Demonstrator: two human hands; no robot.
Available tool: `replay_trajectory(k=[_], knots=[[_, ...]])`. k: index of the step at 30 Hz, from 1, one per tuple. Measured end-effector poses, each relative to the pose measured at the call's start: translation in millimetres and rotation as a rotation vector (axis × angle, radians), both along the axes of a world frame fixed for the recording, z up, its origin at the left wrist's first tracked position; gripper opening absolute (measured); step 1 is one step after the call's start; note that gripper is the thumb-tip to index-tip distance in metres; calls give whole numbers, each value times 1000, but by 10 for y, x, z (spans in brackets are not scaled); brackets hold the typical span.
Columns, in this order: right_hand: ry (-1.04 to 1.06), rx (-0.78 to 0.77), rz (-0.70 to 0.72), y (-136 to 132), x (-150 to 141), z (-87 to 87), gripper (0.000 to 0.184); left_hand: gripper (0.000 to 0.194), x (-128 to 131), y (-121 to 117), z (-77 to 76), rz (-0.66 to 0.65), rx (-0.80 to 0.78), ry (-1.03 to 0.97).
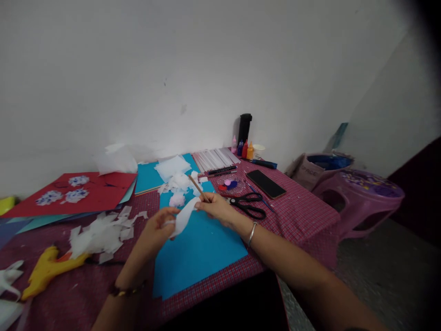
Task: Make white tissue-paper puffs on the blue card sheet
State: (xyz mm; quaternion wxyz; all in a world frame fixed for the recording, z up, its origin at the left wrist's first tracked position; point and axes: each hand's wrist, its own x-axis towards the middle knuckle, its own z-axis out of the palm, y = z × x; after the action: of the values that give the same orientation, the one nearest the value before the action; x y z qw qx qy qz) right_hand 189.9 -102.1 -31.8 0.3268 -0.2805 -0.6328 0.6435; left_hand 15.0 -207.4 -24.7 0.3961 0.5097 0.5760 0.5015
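Observation:
Between my two hands stretches a strip of thin white paper [186, 216], above a blue sheet [203, 253]. My left hand [158, 227] is closed on the strip's lower left end. The fingers of my right hand [215, 207] are closed round a thin light-brown stick [196, 185] that points up and left, and they also touch the paper's right end. Just beyond the hands, a fluffy pinkish-white ball [177, 199] rests on the blue sheet, near crumpled white paper pieces [179, 182]. Black-handled scissors [250, 202] lie to the right of my right hand.
A yellow glue gun [48, 271] and torn white paper scraps [103, 234] lie at left, below a red sheet [99, 193] bearing blue-speckled white puffs. At right are a phone [265, 184], a paint palette [229, 185] and small paint bottles [245, 149]. A pink stool [358, 197] stands beside the table.

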Motion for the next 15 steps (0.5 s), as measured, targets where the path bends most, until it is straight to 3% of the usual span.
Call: replay_trajectory(k=[2,4,8,11,15], knots=[[39,39,15,-17,9,25,12,37,65,2,-40,-251,-57,42],[52,106,62,-51,14,47,9,51,131,3,-62,-344,-44,35],[-43,246,158,-152,3,67,7,59,197,16,-57,-264,13,-122],[-80,272,251,-214,0,70,6,43,186,30,-53,-152,19,-198],[-98,294,226,-230,10,50,13,23,148,24,-65,-69,-55,-272]])
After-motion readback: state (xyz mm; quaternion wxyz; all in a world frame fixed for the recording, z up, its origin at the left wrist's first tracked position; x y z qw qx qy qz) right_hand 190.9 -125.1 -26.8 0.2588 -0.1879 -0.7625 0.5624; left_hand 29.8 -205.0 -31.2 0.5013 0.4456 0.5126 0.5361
